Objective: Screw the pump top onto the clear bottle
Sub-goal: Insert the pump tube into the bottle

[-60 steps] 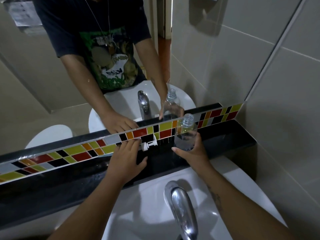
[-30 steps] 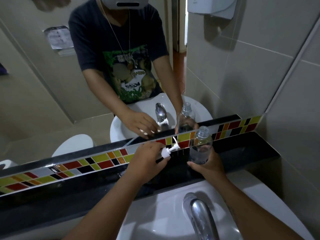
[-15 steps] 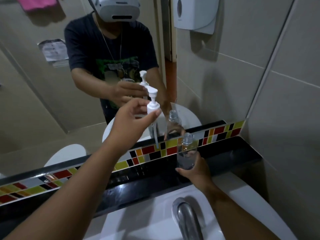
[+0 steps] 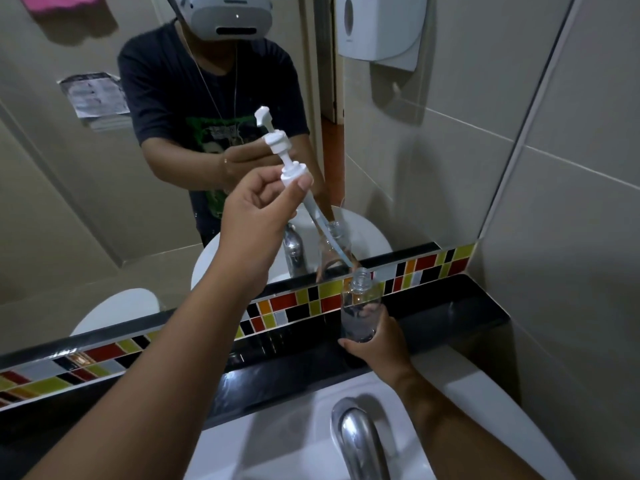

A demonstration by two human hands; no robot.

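The clear bottle [image 4: 360, 308] stands upright on the black ledge [image 4: 450, 317] with its threaded neck uncapped. My right hand [image 4: 379, 341] grips its lower body. My left hand [image 4: 261, 209] is raised above and to the left of the bottle, pinching the white pump top [image 4: 289, 168] by its collar. The pump's thin tube slants down to the right, and its tip sits just at the bottle's mouth. The mirror repeats both the pump and the bottle.
A chrome tap [image 4: 358, 441] rises from the white sink [image 4: 277, 441] right below my hands. A strip of coloured tiles [image 4: 291, 304] runs under the mirror. A white dispenser [image 4: 379, 29] hangs on the tiled wall at upper right.
My left hand took the pump top off the ledge, lifted it and turned it upright. Its tube now points down at the bottle's mouth. The right hand has kept its hold on the bottle.
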